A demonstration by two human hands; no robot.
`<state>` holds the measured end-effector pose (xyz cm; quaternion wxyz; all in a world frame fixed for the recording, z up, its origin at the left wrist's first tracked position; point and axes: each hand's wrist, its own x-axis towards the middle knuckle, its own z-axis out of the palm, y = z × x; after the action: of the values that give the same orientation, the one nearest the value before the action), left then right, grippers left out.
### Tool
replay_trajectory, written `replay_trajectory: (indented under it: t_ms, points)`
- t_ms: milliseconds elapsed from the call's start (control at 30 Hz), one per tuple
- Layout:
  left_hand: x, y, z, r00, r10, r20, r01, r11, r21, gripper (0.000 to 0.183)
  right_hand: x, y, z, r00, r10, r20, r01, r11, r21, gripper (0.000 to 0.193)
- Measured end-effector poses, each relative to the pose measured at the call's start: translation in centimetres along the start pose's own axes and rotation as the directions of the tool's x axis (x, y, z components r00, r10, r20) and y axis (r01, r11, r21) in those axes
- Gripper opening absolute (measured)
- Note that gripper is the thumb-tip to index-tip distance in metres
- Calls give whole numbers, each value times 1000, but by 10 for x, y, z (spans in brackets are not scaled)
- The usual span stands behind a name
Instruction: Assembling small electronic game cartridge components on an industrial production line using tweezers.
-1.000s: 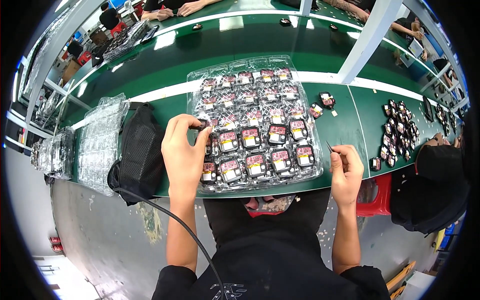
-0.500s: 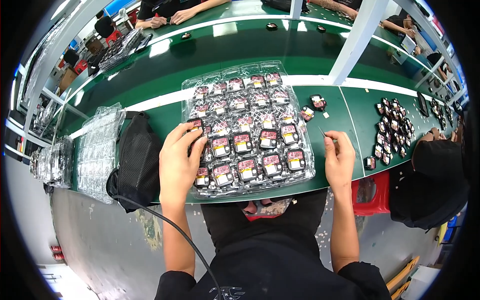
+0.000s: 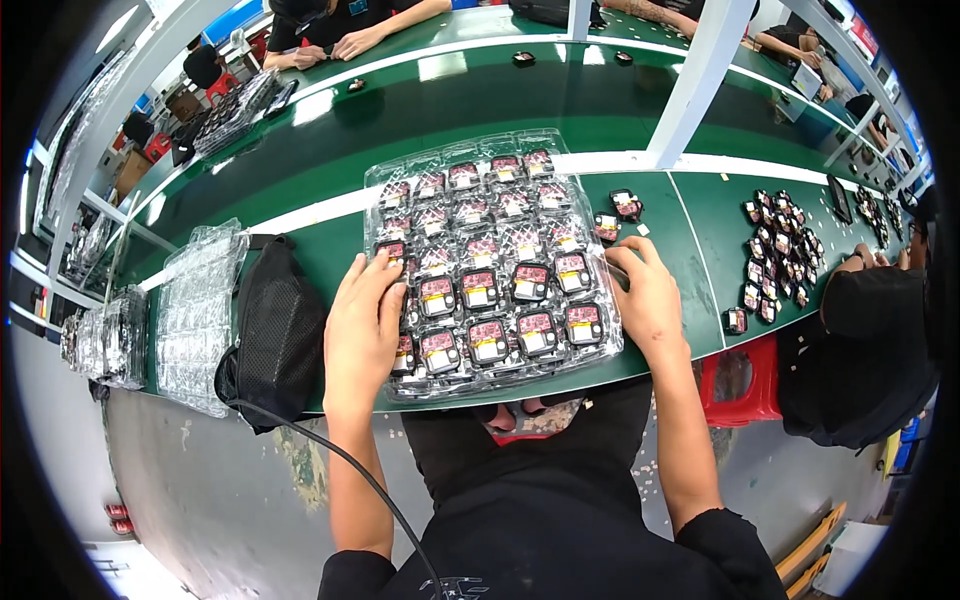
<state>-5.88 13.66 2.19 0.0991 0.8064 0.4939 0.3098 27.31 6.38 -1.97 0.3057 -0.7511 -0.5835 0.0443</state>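
Observation:
A clear plastic blister tray [image 3: 480,385] lies in front of me, filled with rows of small black rounded-square pieces [image 3: 487,341] with red, white and yellow faces. My left hand [image 3: 364,325] rests along the tray's left side, fingers stretched and thumb apart, its fingertips beside one such piece [image 3: 390,250]. At the opposite side my right hand [image 3: 648,300] has its fingers and thumb bent around the tray's right edge. The thin pointed tool is out of sight; whether it is still in that hand is hidden. Two loose black pieces [image 3: 626,205] lie just beyond my right hand.
A black mesh bag [image 3: 280,335] and an empty clear tray [image 3: 195,320] lie to the left, with stacked trays [image 3: 105,335] past them. A pile of black pieces [image 3: 780,255] sits right, by a red stool [image 3: 740,385]. A white post [image 3: 700,85] rises beyond; people work across the green table.
My right hand has moved in to the tray's right edge, and its thin tool no longer shows. My left fingers have eased off the piece at the tray's left side. The view has shifted slightly.

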Motion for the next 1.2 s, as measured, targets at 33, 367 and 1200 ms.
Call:
replay_trajectory:
  t_ms: [33,367,1200]
  points:
    - [-1,-1,2,1000,-12,3,12,1000,-10,26,-1,1,-1,1000,8,-1,-8,1000,1,23]
    - [-3,0,7,998,-67,-12,65,993,-97,30,-15,-3,-13,990,138,-10,-138,979,-153,26]
    - [-14,-12,11,983,-161,90,185,844,-503,42,-23,1,-12,980,142,-138,-156,982,-102,31]
